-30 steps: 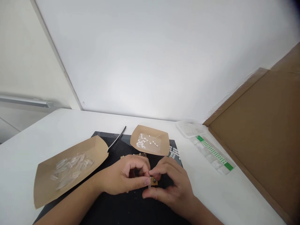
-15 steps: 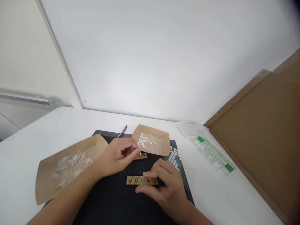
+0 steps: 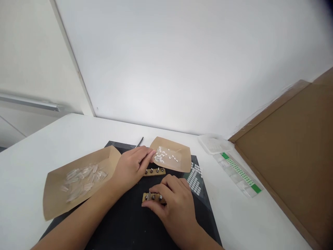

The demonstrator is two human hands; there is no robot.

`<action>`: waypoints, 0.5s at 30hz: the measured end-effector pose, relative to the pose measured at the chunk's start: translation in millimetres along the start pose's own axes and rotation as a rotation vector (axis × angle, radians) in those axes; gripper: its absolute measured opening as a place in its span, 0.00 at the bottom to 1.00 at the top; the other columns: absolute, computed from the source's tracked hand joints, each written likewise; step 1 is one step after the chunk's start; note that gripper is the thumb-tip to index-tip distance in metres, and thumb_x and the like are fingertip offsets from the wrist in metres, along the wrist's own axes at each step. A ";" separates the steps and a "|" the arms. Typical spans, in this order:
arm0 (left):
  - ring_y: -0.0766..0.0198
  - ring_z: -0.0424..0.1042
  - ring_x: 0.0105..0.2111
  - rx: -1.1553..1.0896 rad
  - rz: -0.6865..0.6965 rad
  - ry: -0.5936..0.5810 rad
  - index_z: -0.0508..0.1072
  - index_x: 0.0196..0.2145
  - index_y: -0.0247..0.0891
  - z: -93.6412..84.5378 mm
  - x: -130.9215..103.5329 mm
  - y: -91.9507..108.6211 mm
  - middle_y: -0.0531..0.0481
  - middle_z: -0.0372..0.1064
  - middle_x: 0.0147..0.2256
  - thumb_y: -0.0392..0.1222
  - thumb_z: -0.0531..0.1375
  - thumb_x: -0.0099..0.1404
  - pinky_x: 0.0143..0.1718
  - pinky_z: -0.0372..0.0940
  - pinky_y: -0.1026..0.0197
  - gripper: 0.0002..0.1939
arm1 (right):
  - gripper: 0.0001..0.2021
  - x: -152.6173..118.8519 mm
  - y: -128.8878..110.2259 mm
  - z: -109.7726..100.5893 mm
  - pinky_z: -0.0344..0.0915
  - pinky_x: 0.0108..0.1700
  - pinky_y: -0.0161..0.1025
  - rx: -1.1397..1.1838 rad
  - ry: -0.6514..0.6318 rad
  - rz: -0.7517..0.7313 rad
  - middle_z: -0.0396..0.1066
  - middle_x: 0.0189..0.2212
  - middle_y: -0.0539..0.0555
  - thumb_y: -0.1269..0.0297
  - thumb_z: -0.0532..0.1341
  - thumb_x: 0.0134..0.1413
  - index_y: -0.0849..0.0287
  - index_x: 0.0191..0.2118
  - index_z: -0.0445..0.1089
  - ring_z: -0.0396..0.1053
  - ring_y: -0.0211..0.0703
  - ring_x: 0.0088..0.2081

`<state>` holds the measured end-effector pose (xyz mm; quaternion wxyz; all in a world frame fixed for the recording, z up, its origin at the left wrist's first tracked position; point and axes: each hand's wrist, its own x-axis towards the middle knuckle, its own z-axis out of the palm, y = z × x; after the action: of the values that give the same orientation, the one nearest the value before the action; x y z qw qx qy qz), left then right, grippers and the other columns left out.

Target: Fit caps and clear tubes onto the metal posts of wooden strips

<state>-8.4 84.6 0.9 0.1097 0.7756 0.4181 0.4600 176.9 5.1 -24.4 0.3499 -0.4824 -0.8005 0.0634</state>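
Note:
My left hand (image 3: 134, 166) is pinched closed at the left edge of the small cardboard tray (image 3: 186, 161); whatever is between its fingertips is too small to make out. Below those fingers lies a wooden strip (image 3: 155, 172) with several metal studs. My right hand (image 3: 174, 205) pinches a small clear piece (image 3: 149, 195) between thumb and index finger, over the left end of a nearer studded wooden strip (image 3: 156, 198). The hand covers that strip's right end. Small white ovals (image 3: 162, 152) lie inside the small tray.
A larger cardboard tray (image 3: 52, 194) with clear pieces stands left on the black mat (image 3: 117, 222). White ovals (image 3: 195, 180) lie on the mat's right side. Further right are a clear lid (image 3: 213, 144), a green-striped plastic case (image 3: 240, 175) and cardboard (image 3: 291, 156).
My left hand has risen from the far strip to the small tray's edge, uncovering more studs. My right hand has moved left along the nearer strip with the clear piece. The view has shifted slightly.

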 end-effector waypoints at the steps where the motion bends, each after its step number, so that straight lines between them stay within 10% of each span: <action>1: 0.63 0.77 0.34 0.003 0.005 0.008 0.77 0.36 0.38 0.6 -0.5 -1.2 0.51 0.78 0.33 0.40 0.54 0.80 0.40 0.70 0.62 0.15 | 0.15 -0.2 -0.3 1.3 0.55 0.38 0.46 -0.008 -0.008 0.002 0.74 0.31 0.51 0.46 0.75 0.54 0.50 0.37 0.79 0.70 0.46 0.33; 8: 0.59 0.78 0.53 0.141 0.204 0.093 0.60 0.72 0.44 8.4 -8.3 -11.1 0.46 0.79 0.55 0.28 0.54 0.77 0.57 0.74 0.55 0.29 | 0.15 -0.8 1.3 7.1 0.54 0.38 0.45 -0.006 -0.051 0.020 0.73 0.32 0.50 0.46 0.76 0.53 0.51 0.37 0.79 0.70 0.46 0.35; 15: 0.54 0.70 0.62 0.169 0.227 0.053 0.39 0.78 0.41 6.7 -8.0 -3.9 0.41 0.72 0.63 0.24 0.49 0.75 0.62 0.71 0.47 0.40 | 0.14 -0.5 0.6 7.6 0.54 0.38 0.46 -0.006 -0.061 0.022 0.73 0.33 0.51 0.47 0.75 0.55 0.51 0.37 0.79 0.69 0.46 0.35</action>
<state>-7.0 82.5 -10.0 -0.0200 0.8121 0.3676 0.4528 172.8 6.8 -30.6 0.3233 -0.4899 -0.8057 0.0797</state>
